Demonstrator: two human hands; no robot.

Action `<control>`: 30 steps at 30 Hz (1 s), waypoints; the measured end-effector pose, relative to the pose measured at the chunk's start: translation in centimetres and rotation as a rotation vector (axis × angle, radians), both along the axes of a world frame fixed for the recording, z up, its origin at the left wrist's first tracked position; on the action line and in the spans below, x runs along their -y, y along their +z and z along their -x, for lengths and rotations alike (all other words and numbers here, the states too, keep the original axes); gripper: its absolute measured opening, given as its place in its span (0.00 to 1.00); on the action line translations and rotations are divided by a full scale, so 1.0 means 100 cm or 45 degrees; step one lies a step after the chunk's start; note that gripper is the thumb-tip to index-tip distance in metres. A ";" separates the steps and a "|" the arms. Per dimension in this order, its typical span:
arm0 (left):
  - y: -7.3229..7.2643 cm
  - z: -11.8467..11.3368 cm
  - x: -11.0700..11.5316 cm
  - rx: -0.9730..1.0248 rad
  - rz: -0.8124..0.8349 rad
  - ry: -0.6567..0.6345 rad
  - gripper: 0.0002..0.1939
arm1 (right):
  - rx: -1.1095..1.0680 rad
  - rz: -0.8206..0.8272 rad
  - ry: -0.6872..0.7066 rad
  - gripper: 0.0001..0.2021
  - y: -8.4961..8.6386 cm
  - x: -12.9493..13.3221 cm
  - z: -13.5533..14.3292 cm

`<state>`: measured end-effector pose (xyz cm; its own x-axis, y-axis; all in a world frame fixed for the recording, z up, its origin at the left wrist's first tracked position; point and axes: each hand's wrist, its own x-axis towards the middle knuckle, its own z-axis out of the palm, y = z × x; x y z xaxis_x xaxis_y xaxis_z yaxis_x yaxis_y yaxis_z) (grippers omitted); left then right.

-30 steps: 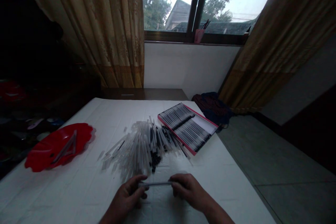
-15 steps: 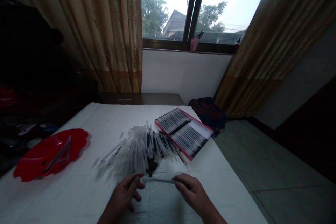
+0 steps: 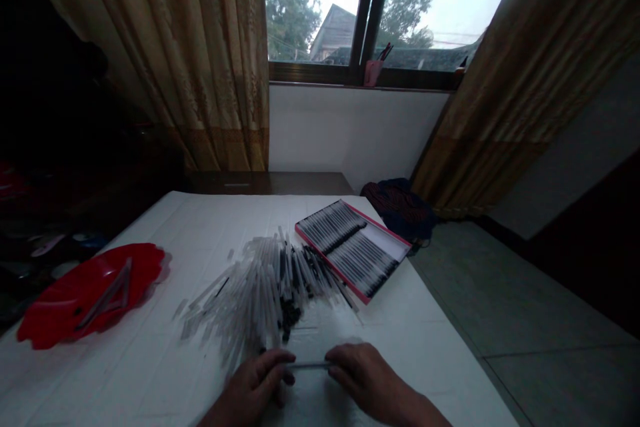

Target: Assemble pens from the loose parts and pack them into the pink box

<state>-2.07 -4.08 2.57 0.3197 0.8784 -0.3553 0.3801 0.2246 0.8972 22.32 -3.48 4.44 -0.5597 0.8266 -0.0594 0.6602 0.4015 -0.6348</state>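
Note:
Between my hands a thin pen (image 3: 310,365) lies level above the near part of the table. My left hand (image 3: 257,383) pinches its left end, and the fingers of my right hand (image 3: 365,377) are closed on the other end. Just beyond my hands spreads a pile of clear pen barrels (image 3: 250,287), with dark, slender pen parts (image 3: 300,270) on its right side. A small heap of black pen caps (image 3: 290,312) sits at the pile's near edge. Behind it, to the right, a red-edged box (image 3: 387,243) holds two rows of black-ended pens.
A red scalloped tray (image 3: 50,307) with a clear triangular piece in it stands at the left on the white-covered table (image 3: 200,227). Dark cloth (image 3: 400,203) lies beyond the far right corner. A pink cup (image 3: 373,73) stands on the windowsill.
Both hands have come nearer to the table's front edge and closer together. Less of the pen shows between them, and the left fingers have closed in. The view has shifted slightly.

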 end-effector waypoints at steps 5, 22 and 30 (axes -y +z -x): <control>0.012 0.008 -0.006 -0.341 -0.425 -0.401 0.19 | 0.024 -0.086 0.030 0.12 -0.010 0.000 -0.002; -0.009 0.008 -0.012 -0.281 -0.458 -0.276 0.16 | 0.008 -0.053 -0.053 0.13 -0.010 0.004 -0.007; -0.022 0.005 -0.014 -0.221 -0.402 0.013 0.23 | -0.265 -0.248 -0.503 0.13 0.010 -0.043 -0.054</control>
<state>-2.58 -2.66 0.41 0.2691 0.9563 -0.1146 0.5324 -0.0486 0.8451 27.68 0.78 5.39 -0.1847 0.9628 0.1973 0.6532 0.2702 -0.7073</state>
